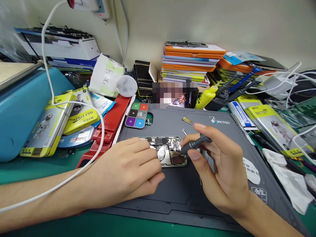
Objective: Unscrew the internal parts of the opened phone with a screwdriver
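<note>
An opened phone [178,158] lies on the dark grey work mat, its circuit board and inner parts showing. My left hand [133,168] rests across the phone's left part with curled fingers; the fingertips are hidden beneath it. In my right hand [222,161] is a dark screwdriver [196,144], pinched between thumb and fingers and slanting down to the phone's right part. Its tip is hard to make out. A thin metal piece [184,132] shows just above the right forefinger. Beyond the phone, a small yellow part [187,120] lies on the mat.
A colored-square tray [136,115] sits on the mat [158,197]. Behind stand a lit phone screen [181,100], a yellow bottle [207,96] and stacked boxes [192,62]. Battery packs [46,126] and a red tool [108,128] lie left. A white cable [98,144] crosses my left forearm.
</note>
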A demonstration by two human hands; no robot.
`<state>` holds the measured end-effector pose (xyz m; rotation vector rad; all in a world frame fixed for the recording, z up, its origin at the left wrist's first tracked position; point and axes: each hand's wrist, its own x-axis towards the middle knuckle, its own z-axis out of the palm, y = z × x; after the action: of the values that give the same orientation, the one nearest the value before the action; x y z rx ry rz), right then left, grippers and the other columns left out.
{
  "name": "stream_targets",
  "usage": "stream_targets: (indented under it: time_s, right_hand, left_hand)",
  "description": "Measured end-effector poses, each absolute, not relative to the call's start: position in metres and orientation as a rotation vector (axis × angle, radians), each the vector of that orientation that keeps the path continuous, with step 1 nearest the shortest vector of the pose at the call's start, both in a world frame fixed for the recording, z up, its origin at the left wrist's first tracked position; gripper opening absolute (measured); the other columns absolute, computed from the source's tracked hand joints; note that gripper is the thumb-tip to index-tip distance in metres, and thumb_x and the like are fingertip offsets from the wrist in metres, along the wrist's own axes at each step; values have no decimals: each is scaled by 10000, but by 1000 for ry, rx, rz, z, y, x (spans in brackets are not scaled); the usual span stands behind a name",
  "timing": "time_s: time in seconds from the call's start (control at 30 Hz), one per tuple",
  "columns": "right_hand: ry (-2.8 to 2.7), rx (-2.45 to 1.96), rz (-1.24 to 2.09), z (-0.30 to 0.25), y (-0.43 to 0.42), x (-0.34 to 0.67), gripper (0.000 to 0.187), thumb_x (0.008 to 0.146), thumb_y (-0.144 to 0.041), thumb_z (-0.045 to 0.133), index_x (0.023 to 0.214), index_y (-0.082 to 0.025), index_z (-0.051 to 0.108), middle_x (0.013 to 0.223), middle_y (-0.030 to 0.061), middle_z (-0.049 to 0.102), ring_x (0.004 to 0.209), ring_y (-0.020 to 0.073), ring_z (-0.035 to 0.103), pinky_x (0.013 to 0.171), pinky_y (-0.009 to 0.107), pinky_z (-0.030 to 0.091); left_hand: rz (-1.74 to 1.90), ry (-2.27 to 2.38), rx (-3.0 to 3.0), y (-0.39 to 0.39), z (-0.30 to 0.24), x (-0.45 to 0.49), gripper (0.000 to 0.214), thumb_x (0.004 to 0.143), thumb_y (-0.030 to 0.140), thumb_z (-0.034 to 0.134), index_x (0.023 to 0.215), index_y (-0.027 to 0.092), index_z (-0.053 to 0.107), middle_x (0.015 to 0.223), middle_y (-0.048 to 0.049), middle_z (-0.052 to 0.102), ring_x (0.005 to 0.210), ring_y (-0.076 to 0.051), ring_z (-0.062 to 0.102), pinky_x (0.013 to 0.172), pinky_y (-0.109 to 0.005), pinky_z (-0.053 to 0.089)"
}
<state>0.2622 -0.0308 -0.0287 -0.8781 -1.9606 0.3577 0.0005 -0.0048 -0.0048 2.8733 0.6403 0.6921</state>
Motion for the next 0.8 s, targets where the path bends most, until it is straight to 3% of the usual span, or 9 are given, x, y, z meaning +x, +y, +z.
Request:
stream_targets:
  time_s: [0.47, 0.8]
  right_hand:
    - [-1974, -892, 366, -27, -32, 263, 812, 976, 48, 603, 1691, -257, 371, 1559, 139, 607, 1214, 215, 720, 902, 352, 659]
    - [-1970, -882, 346, -28, -32, 261, 823, 962, 60, 609, 1688, -244, 368, 1574, 147, 603, 1253, 239, 717, 958, 413, 664]
  left_hand:
    - [724, 645, 2884, -4, -4, 2, 265, 1032, 167, 609, 777, 178, 682, 746, -9, 638, 705, -198, 525, 677, -369, 425]
    - [717, 650, 2893, -5, -3, 2, 258, 1027, 170, 615, 772, 190, 650, 735, -4, 634, 700, -193, 532, 677, -353, 409]
